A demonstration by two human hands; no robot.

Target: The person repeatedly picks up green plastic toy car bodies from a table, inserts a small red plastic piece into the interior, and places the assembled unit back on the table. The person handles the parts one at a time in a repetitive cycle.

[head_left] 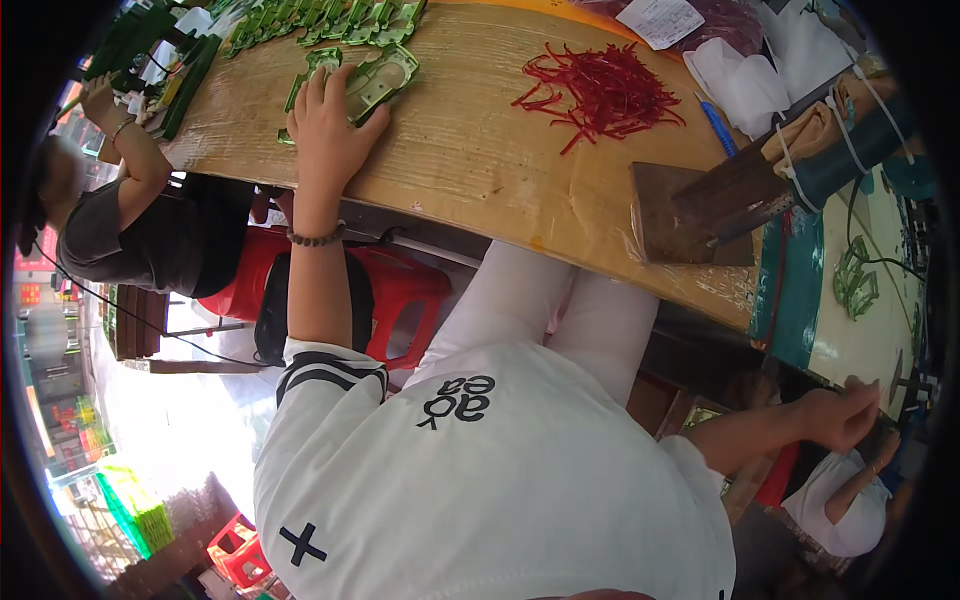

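My left hand [325,125] reaches up onto the wooden table [480,170], a bead bracelet on its wrist. Its fingers lie over a flat green plastic part [385,78] and the thumb presses against the part's near side. More green plastic parts [320,20] lie in a row along the table's far edge. My right hand [845,415] is stretched out to the right, away from the wooden table. It hangs beside a green-topped bench [850,340] with its fingers curled. Whether it holds anything is hidden.
A heap of thin red strips [600,90] lies mid-table, with a blue pen-like tool [716,125] and white cloths [740,80] beyond. A brown block with a mounted tool [690,215] sits at the right. A co-worker in a dark shirt [150,235] works at the left, beside a red stool [400,290].
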